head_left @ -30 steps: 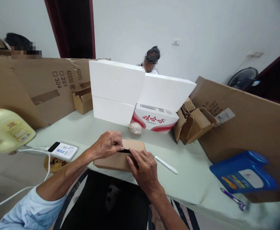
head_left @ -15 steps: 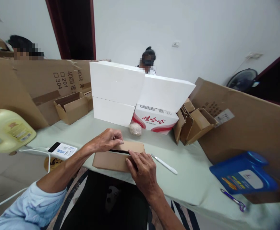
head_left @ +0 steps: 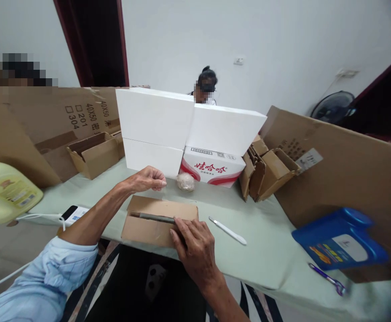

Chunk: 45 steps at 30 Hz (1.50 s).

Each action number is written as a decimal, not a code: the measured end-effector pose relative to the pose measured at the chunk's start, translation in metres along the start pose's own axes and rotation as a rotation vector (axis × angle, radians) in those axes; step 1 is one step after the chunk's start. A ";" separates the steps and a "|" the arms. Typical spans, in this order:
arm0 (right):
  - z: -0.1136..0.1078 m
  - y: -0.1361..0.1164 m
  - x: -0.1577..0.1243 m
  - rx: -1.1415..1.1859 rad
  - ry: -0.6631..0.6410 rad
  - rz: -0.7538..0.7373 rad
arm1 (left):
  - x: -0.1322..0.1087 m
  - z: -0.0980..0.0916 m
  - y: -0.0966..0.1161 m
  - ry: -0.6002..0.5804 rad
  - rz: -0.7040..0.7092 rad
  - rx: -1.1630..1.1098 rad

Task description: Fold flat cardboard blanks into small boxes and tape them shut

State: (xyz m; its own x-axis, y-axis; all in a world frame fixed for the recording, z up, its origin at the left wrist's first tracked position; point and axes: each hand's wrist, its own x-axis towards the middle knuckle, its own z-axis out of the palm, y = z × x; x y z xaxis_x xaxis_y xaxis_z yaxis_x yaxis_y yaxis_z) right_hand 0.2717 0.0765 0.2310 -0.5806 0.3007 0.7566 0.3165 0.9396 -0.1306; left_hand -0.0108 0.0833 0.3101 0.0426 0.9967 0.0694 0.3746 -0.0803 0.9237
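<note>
In front of me a small brown cardboard box (head_left: 148,232) lies on the table, a narrow gap running between its top flaps. Through the gap something dark grey shows. My right hand (head_left: 195,243) holds the box's right end, fingers on the top and thumb towards the near side. Above the far edge hovers my left hand (head_left: 150,179), closed in a pinch and apart from the box; what it pinches, if anything, I cannot make out. Just right of that hand sits a crumpled, translucent ball (head_left: 186,182). A white craft knife (head_left: 228,230) lies right of the box.
White boxes (head_left: 155,116) and a red-and-white carton (head_left: 212,167) stand behind. Open cardboard boxes (head_left: 96,154) flank them. A yellow jug (head_left: 10,192) and a phone (head_left: 74,214) with a cable are left; a blue bottle (head_left: 342,241) and purple pen (head_left: 327,278) right. Two people sit beyond.
My left hand has lifted off the box, upward and away from the flaps. The right hand stays on the box's right end. More of the box's top now shows.
</note>
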 end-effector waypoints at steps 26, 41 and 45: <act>0.002 -0.003 -0.003 0.048 0.089 -0.013 | 0.223 0.016 0.006 0.298 0.565 0.681; 0.012 0.000 -0.001 0.089 0.153 -0.018 | 0.195 0.036 -0.085 0.069 0.623 0.947; 0.018 0.000 -0.001 0.084 0.184 -0.015 | 0.206 0.044 -0.116 0.026 0.618 0.980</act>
State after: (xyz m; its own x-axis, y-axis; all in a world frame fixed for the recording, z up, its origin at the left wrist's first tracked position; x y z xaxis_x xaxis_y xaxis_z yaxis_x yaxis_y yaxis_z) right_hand 0.2587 0.0789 0.2189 -0.4353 0.2592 0.8622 0.2410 0.9563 -0.1659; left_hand -0.0049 0.2969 0.2006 0.4541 0.7829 0.4253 0.8542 -0.5182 0.0418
